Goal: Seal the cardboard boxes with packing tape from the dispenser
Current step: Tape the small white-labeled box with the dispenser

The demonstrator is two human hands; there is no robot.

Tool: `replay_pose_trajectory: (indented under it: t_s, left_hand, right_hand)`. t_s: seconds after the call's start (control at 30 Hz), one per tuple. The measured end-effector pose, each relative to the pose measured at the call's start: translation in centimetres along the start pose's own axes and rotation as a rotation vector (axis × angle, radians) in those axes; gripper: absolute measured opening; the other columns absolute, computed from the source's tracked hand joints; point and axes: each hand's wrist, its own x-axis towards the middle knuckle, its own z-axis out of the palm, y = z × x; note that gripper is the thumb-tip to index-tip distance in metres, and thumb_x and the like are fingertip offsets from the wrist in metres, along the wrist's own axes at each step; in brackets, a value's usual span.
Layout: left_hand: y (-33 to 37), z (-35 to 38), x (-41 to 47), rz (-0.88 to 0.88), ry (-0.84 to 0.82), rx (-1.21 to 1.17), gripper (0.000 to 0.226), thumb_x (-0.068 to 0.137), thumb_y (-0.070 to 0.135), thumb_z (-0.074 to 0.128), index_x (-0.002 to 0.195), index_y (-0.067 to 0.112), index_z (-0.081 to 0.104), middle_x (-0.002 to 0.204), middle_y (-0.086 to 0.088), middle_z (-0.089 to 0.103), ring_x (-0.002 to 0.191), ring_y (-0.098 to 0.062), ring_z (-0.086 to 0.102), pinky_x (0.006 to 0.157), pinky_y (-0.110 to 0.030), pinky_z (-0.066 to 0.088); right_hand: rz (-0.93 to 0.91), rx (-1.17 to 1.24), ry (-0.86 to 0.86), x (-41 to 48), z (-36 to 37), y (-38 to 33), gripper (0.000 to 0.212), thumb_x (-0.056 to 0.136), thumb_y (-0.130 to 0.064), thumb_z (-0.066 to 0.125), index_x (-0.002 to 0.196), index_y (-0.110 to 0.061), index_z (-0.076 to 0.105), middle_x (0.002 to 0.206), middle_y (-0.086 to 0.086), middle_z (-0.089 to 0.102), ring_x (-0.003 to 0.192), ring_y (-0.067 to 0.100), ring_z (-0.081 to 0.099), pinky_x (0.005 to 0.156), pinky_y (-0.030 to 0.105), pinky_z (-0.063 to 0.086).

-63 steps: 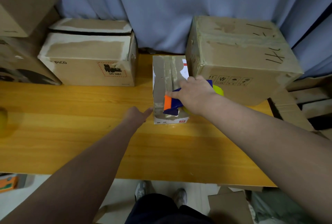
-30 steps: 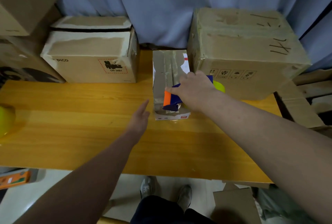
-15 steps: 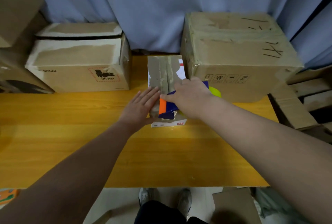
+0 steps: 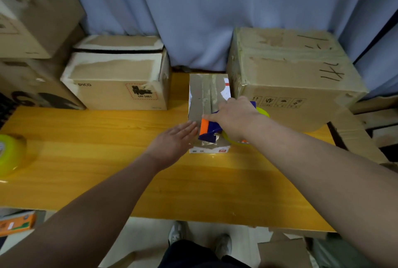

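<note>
Our right hand grips the blue and orange tape dispenser, set on the taped top of the small box at its near end. Our left hand, fingers straight, rests flat against that box's left side; it stands on the tabletop just beside a large cardboard box

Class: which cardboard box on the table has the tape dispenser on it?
The small narrow box in the middle, under the tape dispenser; the PICO box and the large scribbled box flanking it carry nothing.
</note>
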Motion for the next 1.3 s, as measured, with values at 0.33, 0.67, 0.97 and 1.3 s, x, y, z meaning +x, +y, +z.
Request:
replay_pose_trajectory:
  t_s: [0.33, 0.67, 0.97, 1.3]
  left_hand:
    - [1.7, -0.9, -0.2, -0.203, -0.179, 0.118, 0.067, 0.102, 0.040, 0.034, 0.150, 0.027, -0.012, 0.158, 0.011, -0.012, 0.146, -0.011, 0.008, 0.118, -0.038, 0.003]
    - [2.0, -0.6, -0.3, -0.236, -0.153, 0.116, 0.069, 0.100, 0.046, 0.034, 0.151, 0.029, -0.011, 0.157, 0.015, -0.013, 0.145, -0.008, 0.013, 0.118, -0.037, 0.006]
    - [2.9, -1.1, -0.1, -0.259, -0.137, 0.166, 0.068, 0.100, 0.047, 0.033, 0.152, 0.025, -0.005, 0.160, 0.009, -0.007, 0.147, -0.013, 0.000, 0.118, -0.037, -0.002]
    - [8.1, 0.5, 3.5, -0.181, -0.055, 0.053, 0.076, 0.100, 0.041, 0.039, 0.151, 0.016, -0.011, 0.160, -0.002, -0.011, 0.146, -0.014, -0.013, 0.115, -0.030, -0.011]
  right_hand:
    - [-0.076, -0.076, 0.083, -1.2, 0.5, 1.4, 0.076, 0.098, -0.026, 0.049, 0.150, -0.045, -0.004, 0.134, 0.013, 0.044, 0.107, 0.030, 0.052, 0.072, 0.037, 0.042]
    - [0.031, -0.124, -0.026, -3.4, 3.8, 4.9, 0.074, 0.098, -0.027, 0.048, 0.149, -0.046, -0.002, 0.136, 0.013, 0.041, 0.122, 0.033, 0.045, 0.092, 0.039, 0.037]
    - [0.048, -0.116, -0.047, -3.0, 4.8, 4.5, 0.076, 0.098, -0.023, 0.049, 0.150, -0.044, -0.002, 0.139, 0.015, 0.039, 0.123, 0.035, 0.043, 0.095, 0.042, 0.038]
    - [0.064, -0.088, -0.026, -3.0, 4.8, 3.5, 0.071, 0.099, -0.025, 0.047, 0.151, -0.040, 0.001, 0.138, 0.017, 0.040, 0.125, 0.037, 0.042, 0.098, 0.044, 0.038]
